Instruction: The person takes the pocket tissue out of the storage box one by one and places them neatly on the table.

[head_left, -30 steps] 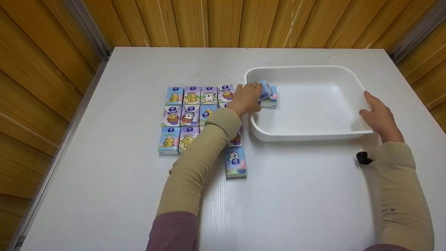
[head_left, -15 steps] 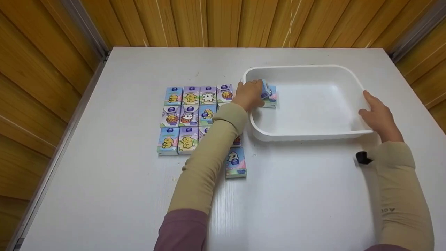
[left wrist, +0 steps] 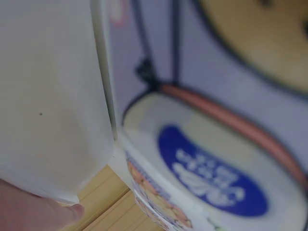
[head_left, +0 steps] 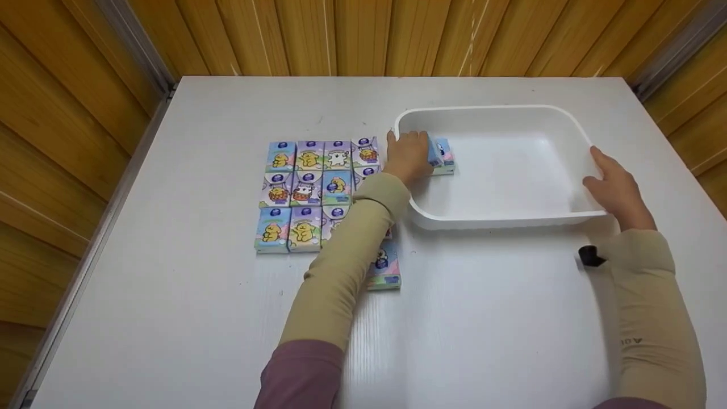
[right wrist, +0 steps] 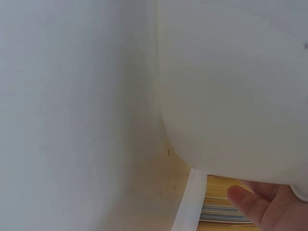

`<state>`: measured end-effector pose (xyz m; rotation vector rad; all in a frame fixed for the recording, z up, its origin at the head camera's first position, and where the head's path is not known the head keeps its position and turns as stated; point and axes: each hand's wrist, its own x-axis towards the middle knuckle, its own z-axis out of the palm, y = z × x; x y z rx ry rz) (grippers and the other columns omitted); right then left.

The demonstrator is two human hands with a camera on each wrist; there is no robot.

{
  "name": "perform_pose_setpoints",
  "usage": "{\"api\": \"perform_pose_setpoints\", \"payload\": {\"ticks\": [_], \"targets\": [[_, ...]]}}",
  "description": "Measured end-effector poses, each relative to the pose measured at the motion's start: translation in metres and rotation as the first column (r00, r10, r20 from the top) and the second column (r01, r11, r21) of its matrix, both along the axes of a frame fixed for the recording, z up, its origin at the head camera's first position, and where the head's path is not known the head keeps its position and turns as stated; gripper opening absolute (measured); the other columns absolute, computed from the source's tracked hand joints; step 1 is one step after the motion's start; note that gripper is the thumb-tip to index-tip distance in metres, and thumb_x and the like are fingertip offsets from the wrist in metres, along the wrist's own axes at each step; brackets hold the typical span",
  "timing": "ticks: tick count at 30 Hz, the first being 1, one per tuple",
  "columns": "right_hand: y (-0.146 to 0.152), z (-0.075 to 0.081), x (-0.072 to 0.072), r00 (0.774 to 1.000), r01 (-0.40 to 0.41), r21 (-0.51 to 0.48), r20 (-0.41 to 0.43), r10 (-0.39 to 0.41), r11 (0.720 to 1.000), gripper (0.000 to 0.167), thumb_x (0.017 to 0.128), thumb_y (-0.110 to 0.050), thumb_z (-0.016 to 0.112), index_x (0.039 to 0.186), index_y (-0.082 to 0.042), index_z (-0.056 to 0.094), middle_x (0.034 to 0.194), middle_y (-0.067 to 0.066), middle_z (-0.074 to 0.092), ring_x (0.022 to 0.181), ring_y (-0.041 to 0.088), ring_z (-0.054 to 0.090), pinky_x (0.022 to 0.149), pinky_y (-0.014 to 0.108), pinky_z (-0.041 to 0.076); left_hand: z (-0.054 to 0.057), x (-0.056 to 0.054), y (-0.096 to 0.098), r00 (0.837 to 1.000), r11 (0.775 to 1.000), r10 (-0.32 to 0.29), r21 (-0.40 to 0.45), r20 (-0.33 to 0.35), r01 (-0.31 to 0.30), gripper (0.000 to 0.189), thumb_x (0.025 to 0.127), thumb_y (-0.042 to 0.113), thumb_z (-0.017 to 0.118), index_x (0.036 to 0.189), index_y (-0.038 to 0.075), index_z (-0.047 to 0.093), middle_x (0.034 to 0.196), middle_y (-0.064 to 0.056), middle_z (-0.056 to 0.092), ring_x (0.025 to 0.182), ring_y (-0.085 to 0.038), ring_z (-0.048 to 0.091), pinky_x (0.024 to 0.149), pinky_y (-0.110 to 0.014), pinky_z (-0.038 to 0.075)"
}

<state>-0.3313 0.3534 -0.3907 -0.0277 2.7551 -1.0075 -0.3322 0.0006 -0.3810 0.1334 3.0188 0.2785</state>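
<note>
My left hand (head_left: 410,156) reaches over the left rim of a white plastic tub (head_left: 505,221) and grips a blue tissue packet (head_left: 435,154), partly hidden by the fingers. Beside and partly under it, a second packet (head_left: 447,169) lies at the tub's left end. My right hand (head_left: 616,184) holds the tub's right rim, thumb inside and fingers outside; the right wrist view catches its fingers (right wrist: 255,204) at the tub wall. Left of the tub, small cartoon-printed packets (head_left: 306,190) lie in rows, some covered by the left forearm. One packet (left wrist: 226,144) fills much of the left wrist view.
A single packet (head_left: 386,280) sticks out in front of the rows. A small black piece (head_left: 592,256) shows beside the right sleeve. The white table (head_left: 483,318) ends at yellow wood-look panels (head_left: 363,37) behind and at the sides.
My left hand has moved slightly right and further into the tub, bringing the blue packet lower over the other one. The left forearm has swung right. My right hand stays on the rim.
</note>
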Motion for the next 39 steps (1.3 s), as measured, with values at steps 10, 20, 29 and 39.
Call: {"api": "perform_pose_setpoints", "payload": {"ticks": [10,20,29,39], "targets": [[-0.002,0.001,0.001,1.000,0.009,-0.011,0.016,-0.008,1.000,0.060,0.093,-0.032,0.031,0.140,-0.027,-0.005,0.147,0.007,-0.011,0.133,0.039,-0.005,0.105,0.057,0.001,0.003,0.002,-0.002,1.000,0.999,-0.014,0.052,0.024,0.012,0.065,0.071,0.044,0.066,0.124,0.012,0.045,0.123,-0.002,0.049,0.118,-0.020,0.042,0.108,-0.050,0.011],[0.000,0.002,0.000,1.000,-0.004,0.001,0.012,0.004,1.000,0.061,0.093,-0.031,0.031,0.140,-0.026,-0.006,0.147,0.009,-0.011,0.132,0.039,-0.005,0.105,0.058,0.002,0.010,0.002,-0.009,0.991,0.923,0.001,0.382,0.131,-0.051,0.072,0.069,0.048,0.069,0.124,0.016,0.034,0.119,0.001,0.054,0.109,-0.012,0.049,0.109,-0.042,0.007],[0.001,0.001,0.000,1.000,-0.003,-0.002,0.018,0.003,1.000,0.060,0.093,-0.031,0.031,0.139,-0.026,-0.008,0.146,0.008,-0.012,0.132,0.039,-0.007,0.105,0.056,0.000,0.015,0.007,-0.012,0.995,0.852,-0.002,0.521,0.100,-0.051,0.076,0.069,0.048,0.068,0.125,0.016,0.027,0.120,0.000,0.051,0.103,-0.010,0.051,0.103,-0.027,0.031],[-0.001,0.000,0.001,0.999,0.016,-0.011,0.037,-0.015,1.000,0.061,0.093,-0.033,0.032,0.138,-0.031,-0.009,0.146,0.005,-0.014,0.132,0.037,-0.008,0.105,0.057,0.001,0.024,0.018,-0.011,0.995,0.764,-0.054,0.645,0.086,-0.014,0.086,0.070,0.049,0.067,0.134,0.019,0.017,0.123,-0.001,0.048,0.101,-0.009,0.051,0.086,-0.022,0.047]]}}
